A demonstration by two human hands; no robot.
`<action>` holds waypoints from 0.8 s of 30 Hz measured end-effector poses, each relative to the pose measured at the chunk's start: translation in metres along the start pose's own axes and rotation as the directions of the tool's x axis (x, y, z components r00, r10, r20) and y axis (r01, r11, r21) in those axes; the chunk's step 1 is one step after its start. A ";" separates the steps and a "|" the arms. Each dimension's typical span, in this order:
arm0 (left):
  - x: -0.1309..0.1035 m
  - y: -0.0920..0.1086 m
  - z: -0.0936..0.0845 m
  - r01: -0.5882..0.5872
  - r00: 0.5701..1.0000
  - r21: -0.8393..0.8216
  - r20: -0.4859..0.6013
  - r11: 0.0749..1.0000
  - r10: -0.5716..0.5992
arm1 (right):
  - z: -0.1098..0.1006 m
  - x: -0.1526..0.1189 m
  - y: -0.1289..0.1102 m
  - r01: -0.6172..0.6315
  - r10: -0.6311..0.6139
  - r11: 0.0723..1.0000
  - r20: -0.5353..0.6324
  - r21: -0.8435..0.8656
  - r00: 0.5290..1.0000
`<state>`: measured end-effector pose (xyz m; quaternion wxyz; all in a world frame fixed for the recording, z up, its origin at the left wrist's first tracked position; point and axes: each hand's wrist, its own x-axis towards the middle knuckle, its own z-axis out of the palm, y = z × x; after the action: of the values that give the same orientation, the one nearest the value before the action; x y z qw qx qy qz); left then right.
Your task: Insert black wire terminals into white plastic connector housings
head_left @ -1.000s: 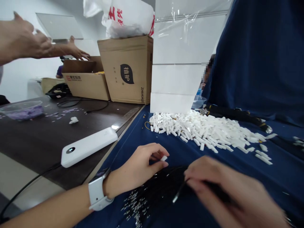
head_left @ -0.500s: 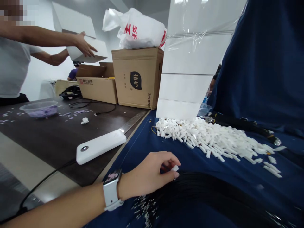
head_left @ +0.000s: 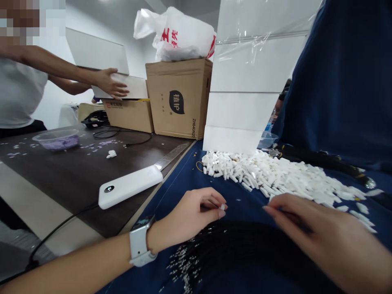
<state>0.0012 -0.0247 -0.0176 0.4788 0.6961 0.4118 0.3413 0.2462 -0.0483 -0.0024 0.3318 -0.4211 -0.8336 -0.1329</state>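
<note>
My left hand (head_left: 191,218), with a watch on its wrist, is closed in a pinch on a small white piece (head_left: 222,207). My right hand (head_left: 321,228) is in view at the right, somewhat blurred, with thumb and forefinger together. Whatever sits at its fingertips cannot be made out against the white pieces behind. Just beyond it spreads a pile of small white pieces (head_left: 294,175) on the dark blue cloth (head_left: 171,204). Below both hands lies a bundle of thin black strands (head_left: 245,245), with many shiny tips (head_left: 185,265) at its left end.
A white power bank (head_left: 131,185) with a cable lies on the dark table (head_left: 137,155). Beyond are a plastic bowl (head_left: 58,141) of purple bits and cardboard boxes (head_left: 180,98). White boxes (head_left: 241,110) stand behind the pile. At left, another person's hand (head_left: 113,83) holds a white box.
My right hand has come into view beside the pile. My left hand has shifted slightly left, still pinching the white piece. The other person's white box has moved down onto the open carton.
</note>
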 end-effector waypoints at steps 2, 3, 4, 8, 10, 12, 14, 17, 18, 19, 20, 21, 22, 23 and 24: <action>0.002 0.000 0.000 0.048 0.999 -0.031 0.010 0.998 -0.047 | 0.018 -0.002 -0.012 0.041 -0.041 0.999 0.054 0.005 0.998; 0.003 0.000 0.000 0.070 0.997 -0.040 0.017 0.997 -0.070 | 0.024 -0.003 -0.018 0.053 -0.053 0.999 0.057 0.003 0.997; 0.003 0.001 0.000 0.091 0.996 -0.045 0.025 0.995 -0.090 | 0.029 -0.004 -0.022 0.055 -0.055 0.998 0.044 0.000 0.998; 0.002 0.002 -0.002 0.158 0.986 -0.045 0.066 0.986 -0.155 | 0.035 -0.008 -0.029 0.026 -0.027 0.998 0.022 0.051 0.999; 0.002 0.003 -0.002 0.179 0.982 -0.033 0.076 0.983 -0.176 | 0.034 -0.011 -0.027 0.007 -0.010 0.995 0.030 0.102 1.000; 0.002 0.003 -0.002 0.197 0.978 -0.024 0.074 0.980 -0.194 | 0.033 -0.014 -0.025 -0.006 0.000 0.989 0.042 0.150 0.999; 0.001 0.003 -0.002 0.212 0.975 -0.019 0.070 0.977 -0.210 | 0.033 -0.017 -0.023 -0.029 0.016 0.980 0.069 0.199 0.998; 0.000 0.004 -0.001 0.219 0.973 -0.023 0.073 0.975 -0.217 | 0.033 -0.018 -0.023 -0.097 0.067 0.956 0.117 0.275 0.991; -0.001 0.004 0.000 0.224 0.972 -0.028 0.072 0.974 -0.222 | 0.033 -0.017 -0.023 -0.119 0.085 0.946 0.126 0.301 0.988; -0.001 0.005 0.000 0.229 0.971 -0.031 0.070 0.973 -0.227 | 0.033 -0.016 -0.023 -0.139 0.101 0.935 0.131 0.325 0.986; -0.001 0.005 0.001 0.234 0.971 -0.029 0.067 0.972 -0.232 | 0.033 -0.016 -0.022 -0.154 0.115 0.926 0.132 0.345 0.985; -0.001 0.006 0.001 0.236 0.970 -0.014 0.061 0.972 -0.235 | 0.033 -0.015 -0.022 -0.164 0.124 0.919 0.133 0.358 0.983; -0.002 0.006 0.001 0.235 0.970 0.008 0.053 0.972 -0.235 | 0.033 -0.015 -0.022 -0.167 0.126 0.917 0.133 0.363 0.983; -0.002 0.007 0.002 0.228 0.972 0.034 0.045 0.973 -0.229 | 0.033 -0.015 -0.022 -0.164 0.125 0.919 0.129 0.358 0.984; -0.003 0.007 0.002 0.218 0.975 0.057 0.040 0.974 -0.220 | 0.033 -0.016 -0.023 -0.156 0.120 0.925 0.124 0.347 0.985</action>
<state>0.0036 -0.0295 -0.0117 0.5044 0.6666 0.4837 0.2594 0.2202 -0.0554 -0.0363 0.3686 -0.4179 -0.8278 0.0649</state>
